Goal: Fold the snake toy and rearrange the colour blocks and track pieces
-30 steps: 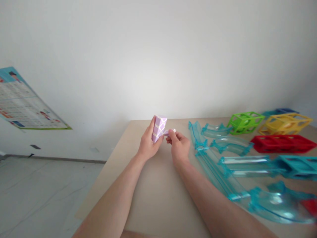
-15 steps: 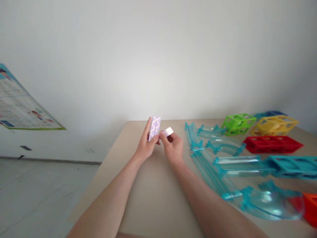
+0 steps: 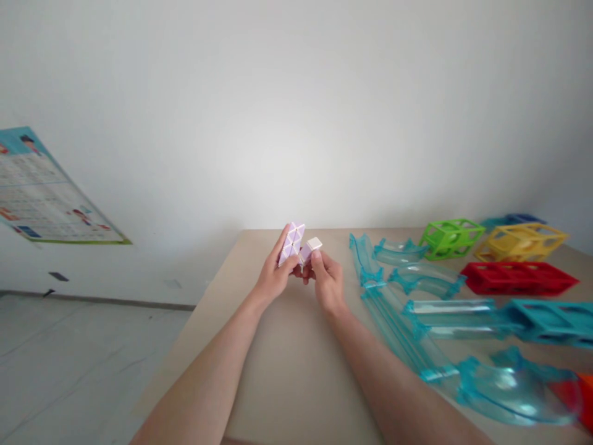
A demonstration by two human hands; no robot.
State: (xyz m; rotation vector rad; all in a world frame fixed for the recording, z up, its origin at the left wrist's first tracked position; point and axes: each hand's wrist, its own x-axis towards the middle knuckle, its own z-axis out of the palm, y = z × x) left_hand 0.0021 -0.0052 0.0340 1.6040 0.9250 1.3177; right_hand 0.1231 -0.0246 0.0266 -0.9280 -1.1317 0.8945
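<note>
A purple and white puzzle with a triangle pattern (image 3: 291, 243) is held up above the table. My left hand (image 3: 274, 272) is closed round its left side, thumb across the lower front. At the right, an end section with a pale top (image 3: 314, 243) sits at an angle to the patterned part, gripped by my right hand (image 3: 328, 278) between thumb and fingers. The two hands nearly touch below the puzzle, and some fingertips are hidden behind it.
Right of my hands, clear teal track pieces (image 3: 393, 321) lie on the beige table (image 3: 296, 371). Beyond are green (image 3: 451, 240), yellow (image 3: 521, 242) and red (image 3: 516, 278) frame blocks and a teal one (image 3: 556, 321). A poster (image 3: 55, 191) hangs on the left wall.
The end section in my right hand has turned and now sits closer against the patterned part. My right thumb has moved onto its front. The whole view has shifted slightly.
</note>
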